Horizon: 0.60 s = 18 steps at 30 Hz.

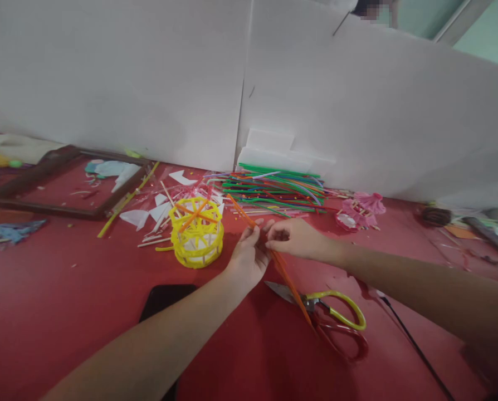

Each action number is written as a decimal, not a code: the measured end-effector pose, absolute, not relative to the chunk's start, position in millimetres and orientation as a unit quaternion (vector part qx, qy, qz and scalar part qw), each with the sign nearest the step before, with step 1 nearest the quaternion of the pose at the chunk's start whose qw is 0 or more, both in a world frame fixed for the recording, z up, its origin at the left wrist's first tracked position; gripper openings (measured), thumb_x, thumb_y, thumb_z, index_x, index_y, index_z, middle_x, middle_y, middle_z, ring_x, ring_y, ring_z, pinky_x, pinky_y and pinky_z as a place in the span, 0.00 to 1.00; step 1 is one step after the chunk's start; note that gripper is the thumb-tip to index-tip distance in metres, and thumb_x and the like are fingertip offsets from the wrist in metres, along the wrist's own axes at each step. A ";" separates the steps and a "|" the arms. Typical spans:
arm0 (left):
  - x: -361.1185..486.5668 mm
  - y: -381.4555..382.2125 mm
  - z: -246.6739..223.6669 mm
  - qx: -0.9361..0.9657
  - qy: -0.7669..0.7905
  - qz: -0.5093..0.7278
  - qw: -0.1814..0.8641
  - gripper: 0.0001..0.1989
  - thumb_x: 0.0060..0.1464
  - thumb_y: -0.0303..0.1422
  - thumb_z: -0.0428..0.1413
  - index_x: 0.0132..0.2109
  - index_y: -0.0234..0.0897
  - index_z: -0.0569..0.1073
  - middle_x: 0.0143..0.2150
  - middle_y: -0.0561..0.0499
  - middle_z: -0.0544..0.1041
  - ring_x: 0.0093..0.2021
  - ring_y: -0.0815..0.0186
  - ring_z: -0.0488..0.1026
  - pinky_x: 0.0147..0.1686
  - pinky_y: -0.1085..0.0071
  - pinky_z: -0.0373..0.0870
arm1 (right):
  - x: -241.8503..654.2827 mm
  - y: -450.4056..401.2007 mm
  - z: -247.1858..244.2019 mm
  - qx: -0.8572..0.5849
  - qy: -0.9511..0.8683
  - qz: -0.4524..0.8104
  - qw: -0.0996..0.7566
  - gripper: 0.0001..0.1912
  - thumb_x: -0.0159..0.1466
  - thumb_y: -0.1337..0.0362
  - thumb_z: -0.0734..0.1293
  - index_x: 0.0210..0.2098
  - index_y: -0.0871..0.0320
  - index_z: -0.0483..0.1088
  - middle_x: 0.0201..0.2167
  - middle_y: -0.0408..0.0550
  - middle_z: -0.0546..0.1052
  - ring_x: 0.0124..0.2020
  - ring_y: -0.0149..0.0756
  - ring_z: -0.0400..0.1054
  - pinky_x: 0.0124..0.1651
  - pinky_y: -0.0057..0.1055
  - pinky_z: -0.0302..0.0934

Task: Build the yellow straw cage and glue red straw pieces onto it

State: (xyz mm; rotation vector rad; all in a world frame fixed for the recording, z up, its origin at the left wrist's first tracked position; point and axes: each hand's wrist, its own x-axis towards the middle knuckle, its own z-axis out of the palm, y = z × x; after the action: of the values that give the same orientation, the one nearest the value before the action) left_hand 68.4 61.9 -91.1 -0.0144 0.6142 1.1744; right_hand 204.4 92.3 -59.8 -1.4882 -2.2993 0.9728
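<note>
Orange pipe cleaners [288, 278] run slantwise through both hands, one end up toward the back and the other down over the scissors. My left hand [249, 253] pinches them between thumb and fingers. My right hand [294, 236] is curled against them just beside the left, fingertips closed on the orange strands. Left of my hands stands a round yellow pipe-cleaner basket [196, 239] with an orange cross over its top. The scissors [311, 301], with one yellow and one red handle, lie under the lower end of the strands, blades pointing left.
A pile of coloured pipe cleaners [274, 189] lies at the back by the white partition [149, 72]. White scraps [136, 218] and sticks surround the basket. A dark phone [165, 298] lies under my left forearm. Further off are a brown frame [57, 209], a pink craft piece [364, 209] and a black cable [414, 340].
</note>
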 end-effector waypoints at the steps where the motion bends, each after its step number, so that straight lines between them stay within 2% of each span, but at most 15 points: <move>1: 68.2 61.5 -91.0 -0.004 0.283 0.539 0.793 0.08 0.62 0.25 0.51 0.40 0.37 0.74 0.35 0.49 0.81 0.28 0.70 0.77 0.25 0.78 0.69 | 204.9 90.0 -58.7 -0.509 -0.792 0.322 0.098 0.07 0.56 0.61 0.67 0.26 0.57 0.72 0.23 0.40 0.73 0.25 0.29 0.64 0.30 0.26 0.55; 4: 67.3 60.5 -89.5 -0.001 0.277 0.521 0.807 0.08 0.59 0.24 0.52 0.43 0.36 0.74 0.36 0.47 0.82 0.29 0.69 0.77 0.26 0.76 0.69 | 204.6 83.8 -55.6 -0.517 -0.800 0.300 0.054 0.07 0.55 0.62 0.67 0.23 0.57 0.72 0.22 0.40 0.72 0.25 0.30 0.63 0.29 0.28 0.51; 9: 65.4 61.5 -87.8 -0.002 0.270 0.501 0.822 0.14 0.57 0.23 0.45 0.44 0.32 0.75 0.35 0.44 0.82 0.28 0.67 0.76 0.28 0.72 0.71 | 206.1 82.9 -57.6 -0.541 -0.768 0.338 0.064 0.06 0.53 0.66 0.64 0.21 0.57 0.69 0.20 0.39 0.68 0.25 0.30 0.61 0.29 0.28 0.51; 15: 68.1 62.2 -90.8 0.012 0.268 0.517 0.813 0.13 0.57 0.18 0.49 0.42 0.34 0.74 0.39 0.48 0.82 0.32 0.68 0.78 0.29 0.74 0.71 | 212.5 89.8 -60.4 -0.533 -0.710 0.452 0.088 0.04 0.55 0.64 0.63 0.26 0.57 0.68 0.24 0.39 0.71 0.25 0.28 0.63 0.29 0.26 0.57; 18: 69.9 62.2 -92.8 0.014 0.270 0.523 0.808 0.12 0.58 0.17 0.49 0.40 0.35 0.74 0.37 0.49 0.81 0.31 0.70 0.77 0.28 0.74 0.71 | 214.3 91.5 -53.5 -0.514 -0.681 0.514 0.087 0.09 0.57 0.58 0.64 0.29 0.58 0.68 0.25 0.41 0.73 0.23 0.27 0.64 0.27 0.26 0.60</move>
State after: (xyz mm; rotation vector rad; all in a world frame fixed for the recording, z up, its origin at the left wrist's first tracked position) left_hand 69.9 62.2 -92.8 0.0290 0.5774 1.1194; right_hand 214.3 91.5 -53.5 -1.5308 -2.0293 1.5327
